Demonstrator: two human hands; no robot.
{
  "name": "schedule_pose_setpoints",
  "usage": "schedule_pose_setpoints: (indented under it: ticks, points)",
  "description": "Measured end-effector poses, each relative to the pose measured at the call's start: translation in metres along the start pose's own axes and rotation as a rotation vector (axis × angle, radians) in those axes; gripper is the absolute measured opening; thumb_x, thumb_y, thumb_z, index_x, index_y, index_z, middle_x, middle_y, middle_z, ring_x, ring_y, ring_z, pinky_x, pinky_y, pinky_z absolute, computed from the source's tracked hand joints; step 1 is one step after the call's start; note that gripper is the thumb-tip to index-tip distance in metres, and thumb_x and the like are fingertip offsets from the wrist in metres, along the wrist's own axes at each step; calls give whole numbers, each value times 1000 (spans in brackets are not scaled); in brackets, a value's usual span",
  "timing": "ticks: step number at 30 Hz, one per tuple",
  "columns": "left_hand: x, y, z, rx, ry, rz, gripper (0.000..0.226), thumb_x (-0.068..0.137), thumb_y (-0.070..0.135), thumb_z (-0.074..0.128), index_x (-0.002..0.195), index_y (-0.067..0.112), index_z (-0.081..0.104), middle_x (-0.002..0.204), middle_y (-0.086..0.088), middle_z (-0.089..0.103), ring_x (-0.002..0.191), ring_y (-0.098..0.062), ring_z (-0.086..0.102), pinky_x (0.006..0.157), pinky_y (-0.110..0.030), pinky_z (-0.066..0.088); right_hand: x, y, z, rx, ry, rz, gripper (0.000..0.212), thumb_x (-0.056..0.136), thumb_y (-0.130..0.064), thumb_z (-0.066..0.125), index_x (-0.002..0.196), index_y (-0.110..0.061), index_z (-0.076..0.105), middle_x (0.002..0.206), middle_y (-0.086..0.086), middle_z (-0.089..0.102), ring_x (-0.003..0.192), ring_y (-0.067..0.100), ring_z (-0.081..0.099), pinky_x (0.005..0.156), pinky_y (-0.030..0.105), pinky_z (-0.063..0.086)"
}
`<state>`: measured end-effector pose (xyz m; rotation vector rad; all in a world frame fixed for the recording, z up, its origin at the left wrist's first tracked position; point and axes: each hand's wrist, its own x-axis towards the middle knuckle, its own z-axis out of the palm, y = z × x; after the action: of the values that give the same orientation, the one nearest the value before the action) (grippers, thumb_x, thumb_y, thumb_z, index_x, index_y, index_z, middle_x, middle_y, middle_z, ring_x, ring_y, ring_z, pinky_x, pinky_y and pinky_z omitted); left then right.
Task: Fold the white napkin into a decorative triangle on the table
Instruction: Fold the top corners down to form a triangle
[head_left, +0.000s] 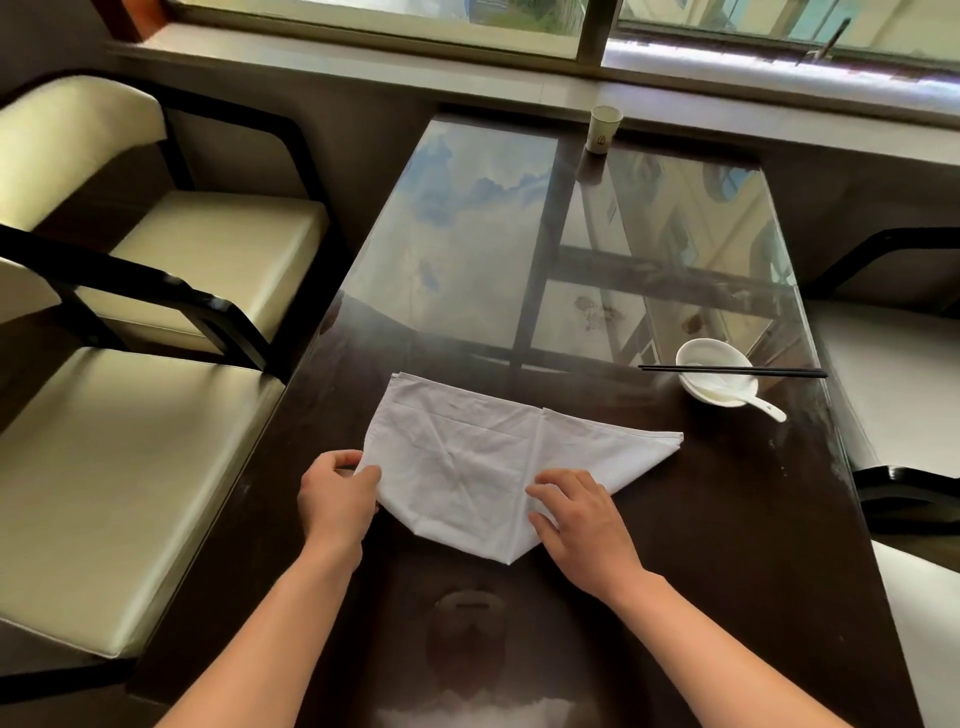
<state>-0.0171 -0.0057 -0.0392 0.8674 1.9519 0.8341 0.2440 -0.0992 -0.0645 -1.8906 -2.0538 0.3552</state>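
The white napkin (467, 457) lies on the dark glossy table (727, 519), folded into a wide shape whose point faces me. A crease runs down its middle. My left hand (337, 493) pinches the napkin's left edge between thumb and fingers. My right hand (576, 514) lies flat on the right half near the crease, fingers pressing the cloth down. The napkin's right corner reaches out toward the bowl.
A white bowl (722, 384) with a white spoon (763, 408) and black chopsticks (727, 370) across it stands at the right. A paper cup (603, 129) is at the table's far end. Cream chairs (130, 467) flank the left side; more seats stand to the right.
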Motion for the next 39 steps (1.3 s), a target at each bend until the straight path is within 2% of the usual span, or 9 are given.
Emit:
schedule_pose_setpoints:
  ticks: [10, 13, 17, 23, 26, 28, 33, 36, 39]
  points:
    - [-29, 24, 43, -65, -6, 172, 20, 75, 21, 77, 90, 32, 68, 77, 7, 68, 72, -11, 67, 61, -29, 55, 31, -23, -12, 306, -58, 176, 28, 91, -28, 69, 119, -20, 70, 102, -10, 72, 99, 14, 62, 94, 37, 48]
    - [-32, 27, 55, -51, -32, 186, 27, 77, 15, 75, 97, 31, 64, 76, 3, 64, 65, -15, 67, 61, -36, 58, 37, -45, -12, 403, -172, 166, 52, 79, -48, 76, 125, -26, 66, 101, -13, 71, 91, 7, 62, 89, 32, 51]
    - [-30, 29, 61, -56, -92, 220, 37, 82, 9, 66, 107, 37, 61, 75, -2, 63, 62, -15, 66, 61, -36, 58, 40, -78, 8, 276, -149, 156, 71, 68, -74, 62, 123, -29, 62, 98, -12, 69, 89, 8, 61, 79, 29, 51]
    - [-13, 33, 53, -100, -204, 170, 35, 87, 5, 63, 96, 39, 69, 81, -1, 70, 63, -10, 69, 65, -35, 61, 47, -98, 33, 312, 53, 281, 17, 94, -36, 61, 105, -26, 68, 88, -7, 70, 75, 5, 56, 64, 16, 41]
    - [0, 35, 43, -142, -306, 199, 33, 86, 9, 64, 90, 41, 71, 93, 9, 72, 84, -12, 70, 69, -32, 62, 51, -94, 33, 349, 59, 305, 13, 94, -28, 58, 94, -23, 71, 85, -6, 69, 71, 3, 50, 59, 8, 32]
    - [9, 35, 35, -133, -390, 268, 35, 78, 14, 60, 96, 42, 72, 100, 10, 70, 96, -14, 66, 69, -28, 59, 52, -90, 30, 377, 38, 307, 13, 93, -27, 59, 94, -23, 70, 87, -6, 70, 73, 4, 52, 62, 12, 38]
    - [54, 39, 34, 487, -387, 547, 76, 78, -1, 63, 145, 31, 46, 148, 2, 43, 138, -24, 26, 112, -45, 32, 57, -72, 19, 456, -3, 403, 14, 91, -26, 60, 97, -22, 72, 90, -8, 74, 79, 8, 64, 72, 26, 53]
    - [76, 46, 42, 734, -471, 617, 75, 88, 12, 65, 151, 38, 34, 156, 2, 37, 147, -22, 12, 115, -51, 21, 64, -60, 13, 504, 1, 495, 13, 90, -24, 63, 95, -22, 74, 91, -10, 74, 83, 6, 65, 76, 24, 54]
    - [89, 55, 53, 818, -539, 686, 61, 91, 18, 62, 146, 36, 43, 143, 5, 51, 142, -21, 19, 110, -46, 23, 72, -48, 7, 493, -13, 546, 12, 87, -23, 64, 92, -24, 75, 90, -10, 74, 85, 8, 66, 78, 27, 55]
